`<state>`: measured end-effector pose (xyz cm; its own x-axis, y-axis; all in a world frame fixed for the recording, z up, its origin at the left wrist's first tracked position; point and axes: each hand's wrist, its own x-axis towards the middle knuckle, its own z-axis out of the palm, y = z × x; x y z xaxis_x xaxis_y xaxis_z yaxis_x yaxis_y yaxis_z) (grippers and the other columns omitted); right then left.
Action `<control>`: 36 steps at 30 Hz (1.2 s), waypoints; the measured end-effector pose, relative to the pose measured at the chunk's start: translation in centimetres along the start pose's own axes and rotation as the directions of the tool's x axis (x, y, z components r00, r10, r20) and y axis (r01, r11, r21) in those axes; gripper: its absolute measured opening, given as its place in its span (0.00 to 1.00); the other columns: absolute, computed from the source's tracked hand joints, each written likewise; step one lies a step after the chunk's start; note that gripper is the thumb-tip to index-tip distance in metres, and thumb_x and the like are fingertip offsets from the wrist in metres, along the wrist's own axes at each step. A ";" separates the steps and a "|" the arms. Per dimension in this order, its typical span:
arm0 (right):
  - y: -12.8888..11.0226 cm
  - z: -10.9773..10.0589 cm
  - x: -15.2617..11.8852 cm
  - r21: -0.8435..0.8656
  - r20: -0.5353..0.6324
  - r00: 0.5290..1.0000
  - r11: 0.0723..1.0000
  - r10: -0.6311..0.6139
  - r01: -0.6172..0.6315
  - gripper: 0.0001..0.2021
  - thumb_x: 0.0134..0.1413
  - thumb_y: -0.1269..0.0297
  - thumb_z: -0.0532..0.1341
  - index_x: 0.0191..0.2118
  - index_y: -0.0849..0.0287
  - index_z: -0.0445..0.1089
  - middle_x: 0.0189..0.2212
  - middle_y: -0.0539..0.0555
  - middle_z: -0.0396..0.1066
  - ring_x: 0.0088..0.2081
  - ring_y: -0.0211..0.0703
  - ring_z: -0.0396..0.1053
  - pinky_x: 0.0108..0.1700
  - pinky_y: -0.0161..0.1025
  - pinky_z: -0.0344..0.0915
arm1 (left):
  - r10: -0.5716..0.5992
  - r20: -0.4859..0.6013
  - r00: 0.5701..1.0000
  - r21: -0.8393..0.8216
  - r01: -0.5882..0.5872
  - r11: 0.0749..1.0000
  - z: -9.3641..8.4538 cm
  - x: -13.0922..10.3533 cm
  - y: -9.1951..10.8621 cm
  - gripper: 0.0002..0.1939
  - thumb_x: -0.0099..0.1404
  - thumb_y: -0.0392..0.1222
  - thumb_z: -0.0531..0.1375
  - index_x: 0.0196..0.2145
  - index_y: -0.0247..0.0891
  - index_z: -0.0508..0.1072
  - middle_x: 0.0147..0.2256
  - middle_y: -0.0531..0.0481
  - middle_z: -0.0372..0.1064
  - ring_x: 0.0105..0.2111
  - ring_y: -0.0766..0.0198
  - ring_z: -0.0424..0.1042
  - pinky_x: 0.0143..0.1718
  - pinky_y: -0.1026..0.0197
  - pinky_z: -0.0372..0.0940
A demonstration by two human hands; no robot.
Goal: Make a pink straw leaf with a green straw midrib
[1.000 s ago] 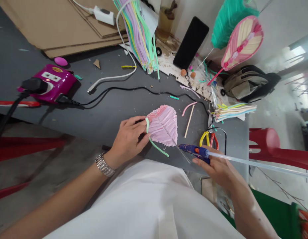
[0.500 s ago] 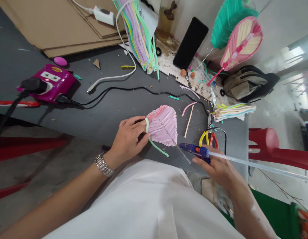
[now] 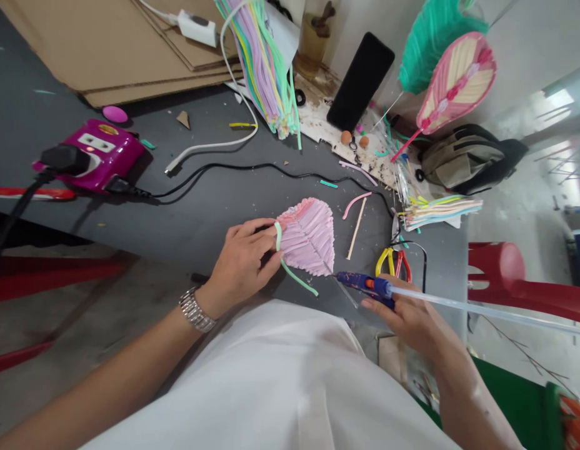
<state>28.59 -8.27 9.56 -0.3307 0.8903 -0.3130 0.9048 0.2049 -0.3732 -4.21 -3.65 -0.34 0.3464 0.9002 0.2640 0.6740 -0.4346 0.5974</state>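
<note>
A pink and lilac leaf-shaped piece (image 3: 311, 237), made of rows of fuzzy strips with a thin stem, lies flat near the table's front edge. My left hand (image 3: 247, 256) pinches a mint green pipe cleaner (image 3: 297, 277) at the leaf's left side, its fingers resting on that edge. The free end of the pipe cleaner trails right below the leaf. In my right hand (image 3: 412, 312) is a blue glue gun (image 3: 365, 282), with a long clear glue stick (image 3: 459, 305) out of its back. Its nozzle is by the leaf's lower right tip, near the stem.
Pliers with yellow and red handles (image 3: 393, 261) lie right of the leaf. A black cable (image 3: 271, 165) crosses the table from a purple power box (image 3: 95, 156). Behind are bundled pipe cleaners (image 3: 266, 75), a phone (image 3: 360, 81), cardboard (image 3: 107, 50) and finished leaf shapes (image 3: 454, 84).
Almost nothing differs. Both hands, the leaf and the glue gun keep their places, apart from a very slight shift of the whole view.
</note>
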 end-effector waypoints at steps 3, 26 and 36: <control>-0.1 -0.1 0.1 0.020 0.009 1.000 1.000 0.011 -0.011 0.14 0.68 0.51 0.58 0.38 0.55 0.75 0.39 0.58 0.77 0.39 0.52 0.76 0.38 0.43 0.72 | 0.001 0.004 1.000 0.000 -0.001 1.000 0.0 0.0 0.0 0.10 0.72 0.40 0.55 0.31 0.41 0.64 0.47 0.44 0.80 0.60 0.48 0.69 0.50 0.46 0.60; -1.2 -0.4 1.8 0.049 0.036 0.999 0.998 0.040 -0.042 0.17 0.68 0.49 0.57 0.34 0.56 0.69 0.35 0.54 0.74 0.36 0.46 0.72 0.37 0.39 0.66 | 0.011 -0.017 1.000 -0.011 -0.011 1.000 -0.1 0.1 0.0 0.09 0.72 0.39 0.56 0.31 0.41 0.65 0.44 0.46 0.80 0.59 0.48 0.69 0.50 0.46 0.60; -1.3 -0.3 2.2 0.056 0.028 1.000 0.998 0.014 -0.015 0.18 0.68 0.48 0.56 0.33 0.56 0.68 0.35 0.54 0.74 0.36 0.46 0.71 0.39 0.40 0.66 | -0.030 0.022 0.999 -0.036 0.031 0.999 -0.3 0.1 0.2 0.08 0.71 0.38 0.56 0.33 0.41 0.71 0.44 0.44 0.80 0.60 0.48 0.68 0.53 0.44 0.60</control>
<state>26.74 -6.41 9.66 -0.3258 0.8812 -0.3426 0.8933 0.1683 -0.4167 -4.24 -3.64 -0.04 0.3403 0.9119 0.2295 0.6606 -0.4055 0.6318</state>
